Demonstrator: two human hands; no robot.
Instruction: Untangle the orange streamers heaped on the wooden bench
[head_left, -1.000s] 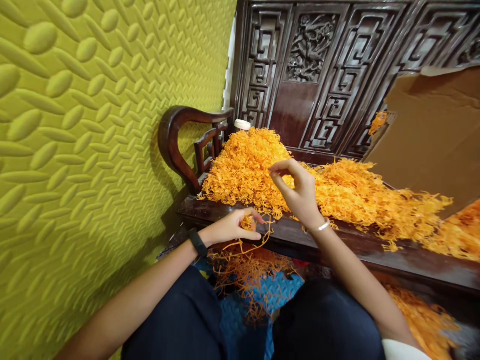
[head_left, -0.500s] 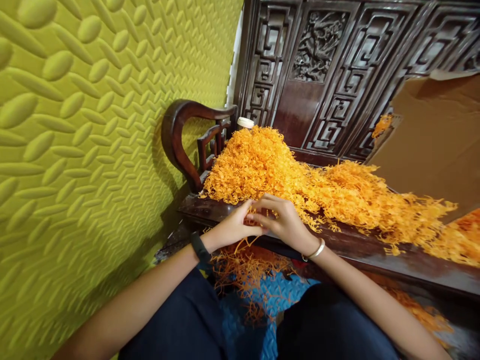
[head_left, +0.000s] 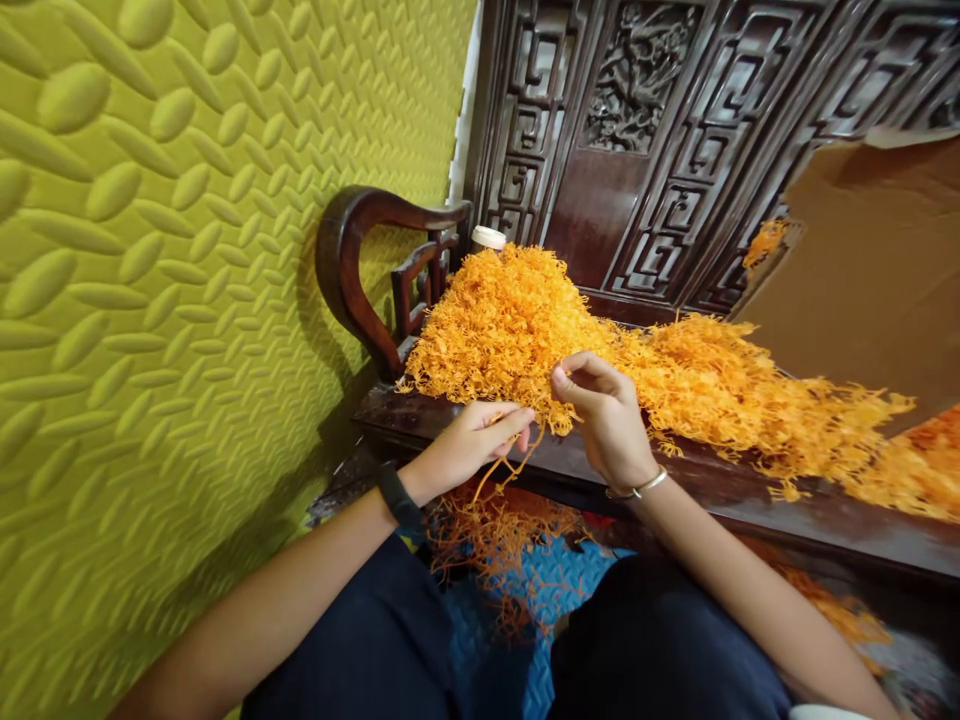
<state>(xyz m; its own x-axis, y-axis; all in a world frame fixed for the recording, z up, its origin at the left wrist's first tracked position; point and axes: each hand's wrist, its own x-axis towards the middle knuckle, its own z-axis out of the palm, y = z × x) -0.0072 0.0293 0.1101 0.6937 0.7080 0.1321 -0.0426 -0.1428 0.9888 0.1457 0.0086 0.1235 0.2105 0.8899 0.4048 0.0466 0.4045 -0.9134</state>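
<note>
A big heap of thin orange strands covers the seat of a dark carved wooden bench. My left hand, with a black band on the wrist, is closed on a small bundle of orange strands at the bench's front edge; some of them hang down below it. My right hand, wearing a silver bracelet, pinches strands at the near edge of the heap, just right of the left hand. More loose strands lie on a blue mat between my knees.
A padded yellow-green wall fills the left side. The bench's curved armrest and carved backrest stand behind the heap. A small white-lidded jar peeks out behind it. A brown cardboard sheet leans at the right.
A second ago my right hand was raised over the heap; it came down to meet the left hand, and now it has lifted slightly to the right, pinching strands from the heap.
</note>
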